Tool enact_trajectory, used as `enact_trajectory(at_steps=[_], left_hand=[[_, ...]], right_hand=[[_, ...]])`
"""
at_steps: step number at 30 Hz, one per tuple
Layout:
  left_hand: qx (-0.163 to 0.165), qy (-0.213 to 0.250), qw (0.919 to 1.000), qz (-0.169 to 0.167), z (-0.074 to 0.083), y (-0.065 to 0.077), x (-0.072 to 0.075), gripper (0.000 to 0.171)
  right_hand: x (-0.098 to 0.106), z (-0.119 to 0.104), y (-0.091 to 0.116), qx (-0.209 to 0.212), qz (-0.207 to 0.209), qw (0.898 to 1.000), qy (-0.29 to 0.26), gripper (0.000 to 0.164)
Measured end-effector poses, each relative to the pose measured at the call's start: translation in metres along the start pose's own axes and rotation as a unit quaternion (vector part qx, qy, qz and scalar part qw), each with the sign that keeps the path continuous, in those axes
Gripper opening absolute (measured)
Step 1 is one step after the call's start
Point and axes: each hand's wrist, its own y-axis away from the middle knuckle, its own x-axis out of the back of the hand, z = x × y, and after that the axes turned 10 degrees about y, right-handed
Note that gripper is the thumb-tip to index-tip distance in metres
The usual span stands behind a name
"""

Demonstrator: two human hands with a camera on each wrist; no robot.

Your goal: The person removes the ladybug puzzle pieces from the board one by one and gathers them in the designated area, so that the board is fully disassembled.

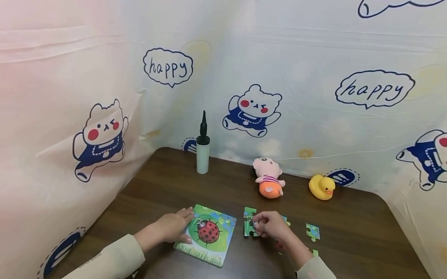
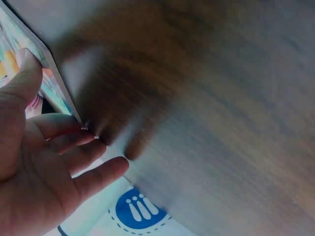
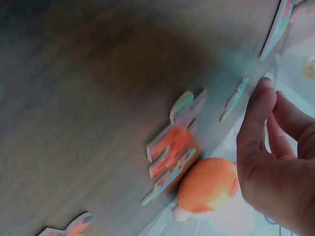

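A square board (image 1: 208,235) with a red ladybug picture lies on the dark table. My left hand (image 1: 172,226) rests at its left edge. In the left wrist view the thumb lies over the board's face and the other fingers stay fairly straight beside its edge. My right hand (image 1: 273,225) brings thumb and fingertips together over the puzzle pieces (image 1: 249,212) to the right of the board. It pinches a small puzzle piece, mostly hidden by the fingers. Several loose pieces lie by the right hand, among them a red one (image 3: 170,142).
Another loose piece (image 1: 312,232) lies farther right. Along the back stand a pale green hand pump (image 1: 203,156) with a black top, a pink plush toy (image 1: 268,177) in orange, and a yellow rubber duck (image 1: 321,187). A printed cloth (image 1: 312,43) hangs behind the table.
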Motion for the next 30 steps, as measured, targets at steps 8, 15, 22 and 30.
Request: enact_trajectory(at_steps=[8,15,22,30], left_hand=[[0.003,0.004,1.0,-0.004,-0.001,-0.001,-0.001,0.085],[0.002,0.008,1.0,-0.001,-0.002,0.001,-0.002,0.084],[0.001,0.012,0.9999,-0.005,0.001,0.004,-0.001,0.084],[0.008,0.005,1.0,0.0,0.004,0.004,0.002,0.085]], right_hand=[[-0.019,0.0,-0.005,0.041,0.066,0.978,0.196,0.005],[-0.028,-0.006,-0.008,0.039,0.088,0.965,0.246,0.009],[-0.032,-0.004,-0.008,0.061,0.075,0.959,0.266,0.014],[-0.045,-0.013,-0.002,0.1,0.123,0.927,0.341,0.015]])
